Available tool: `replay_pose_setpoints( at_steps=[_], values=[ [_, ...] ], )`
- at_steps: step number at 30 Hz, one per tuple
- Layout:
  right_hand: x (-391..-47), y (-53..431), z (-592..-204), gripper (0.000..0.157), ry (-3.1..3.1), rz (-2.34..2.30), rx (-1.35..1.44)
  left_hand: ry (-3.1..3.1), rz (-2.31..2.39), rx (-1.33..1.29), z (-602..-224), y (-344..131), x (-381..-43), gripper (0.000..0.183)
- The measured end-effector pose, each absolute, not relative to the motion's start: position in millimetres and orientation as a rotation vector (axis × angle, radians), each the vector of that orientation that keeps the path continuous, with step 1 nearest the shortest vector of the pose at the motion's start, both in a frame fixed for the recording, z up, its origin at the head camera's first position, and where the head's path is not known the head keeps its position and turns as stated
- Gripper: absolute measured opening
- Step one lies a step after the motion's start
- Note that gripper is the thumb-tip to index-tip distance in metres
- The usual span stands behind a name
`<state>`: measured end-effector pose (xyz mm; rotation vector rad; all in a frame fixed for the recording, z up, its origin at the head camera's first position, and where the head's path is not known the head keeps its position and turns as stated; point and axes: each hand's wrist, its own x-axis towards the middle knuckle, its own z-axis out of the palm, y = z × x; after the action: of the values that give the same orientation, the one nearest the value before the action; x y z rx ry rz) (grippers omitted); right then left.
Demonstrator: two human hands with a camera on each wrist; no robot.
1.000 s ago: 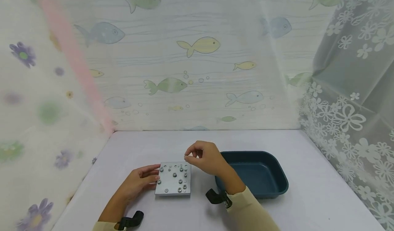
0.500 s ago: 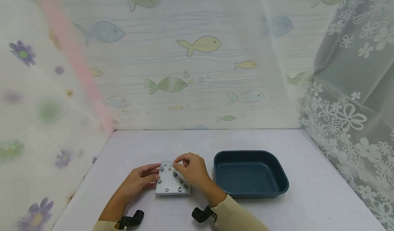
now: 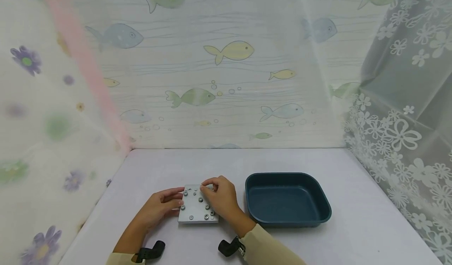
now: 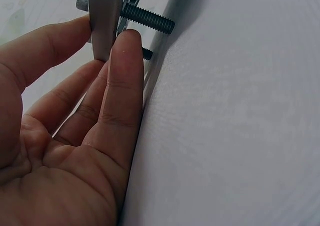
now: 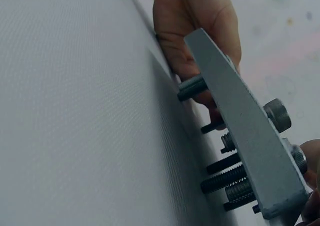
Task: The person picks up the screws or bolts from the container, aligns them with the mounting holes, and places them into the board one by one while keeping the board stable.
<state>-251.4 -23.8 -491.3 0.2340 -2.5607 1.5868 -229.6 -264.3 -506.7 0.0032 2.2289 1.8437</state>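
Note:
A square silver metal plate (image 3: 192,209) lies on the table in the head view, with several socket-head bolts (image 3: 200,199) standing in its holes. My left hand (image 3: 154,210) grips its left edge, thumb above and fingers along the side and beneath. Threaded shanks (image 4: 149,19) stick out below the plate, beside those fingers. Over the plate's far right part, my right hand (image 3: 224,198) pinches thumb and forefinger together at the surface; whatever small piece sits between the fingertips is hidden. In the right wrist view, more shanks (image 5: 224,180) project under the plate and knurled bolt heads (image 5: 277,116) rise on top.
A dark blue rectangular tub (image 3: 287,224) stands on the white table (image 3: 169,167) just right of my right hand. Black camera mounts (image 3: 152,252) are strapped to both wrists. Patterned curtains (image 3: 233,100) enclose the table at the back and sides.
My right hand has come left and down from beyond the plate's far right corner onto its surface, then shifted only slightly. My left hand and the plate have stayed put.

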Motion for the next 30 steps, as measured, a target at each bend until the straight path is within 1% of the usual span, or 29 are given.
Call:
replay_pose_setpoints(
  at_steps=[17,21,26,30],
  values=[
    [-253.7,-23.5,-497.3,0.004,-2.673,1.415,0.195,2.201,1.853,-0.003,-506.0,-262.7,-231.2,0.064],
    [-254.4,-25.0,-495.7,0.009,-2.694,1.390,0.171,2.219,1.844,-0.026,-505.1,-262.6,-231.6,0.064],
    [-245.1,-23.0,-477.5,0.016,-2.711,1.394,0.233,2.210,1.856,-0.061,-506.4,-262.6,-232.8,0.062],
    [-232.3,-10.3,-451.6,0.016,-2.759,1.374,0.405,2.288,1.846,-0.137,-506.1,-263.6,-234.3,0.056]
  ],
)
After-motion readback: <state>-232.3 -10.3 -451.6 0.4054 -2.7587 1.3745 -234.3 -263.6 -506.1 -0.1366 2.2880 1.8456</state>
